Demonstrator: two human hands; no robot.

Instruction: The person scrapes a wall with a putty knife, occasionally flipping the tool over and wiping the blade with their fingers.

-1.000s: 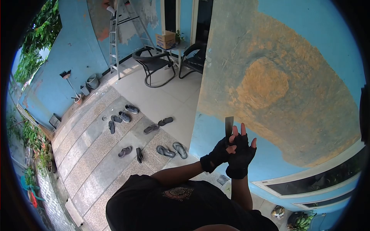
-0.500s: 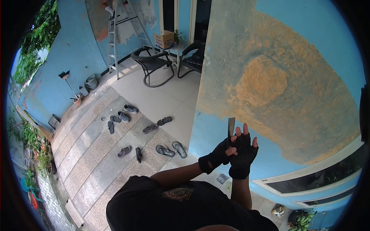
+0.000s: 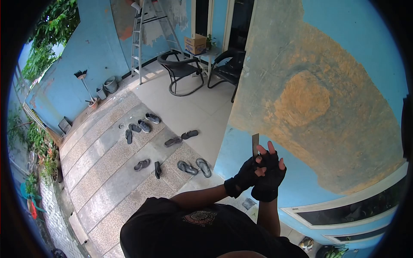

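The person's black T-shirt (image 3: 202,241), with a round print on the chest, is cut off at its lower edge, and beyond it two hands meet just in front of the patched wall (image 3: 303,99). Left hand (image 3: 243,174) and right hand (image 3: 269,176) overlap in black fingerless gloves, so I can't tell which one grips the flat metal blade (image 3: 255,145) sticking up between them, before the lower part of the patched wall; its lower end is hidden among the gloves. The right hand's bare fingertips stand spread apart, while the left's fingers are mostly covered, and I can't make out how tightly they close. The patched wall is rough grey-brown plaster with a rounded ochre area, bordered by smooth blue paint. Left of the patched wall, dark sandals (image 3: 187,168) and shoes (image 3: 144,125) lie scattered on a floor (image 3: 114,157) of pebbly and plain bands. Farther off on that side, pale tiles (image 3: 200,112) bear two black chairs (image 3: 184,72) and a small table (image 3: 211,52) with a cardboard box (image 3: 195,45). Farthest left of the patched wall stands a metal stepladder (image 3: 137,47), its top cut off, with something pale there too cropped to name.
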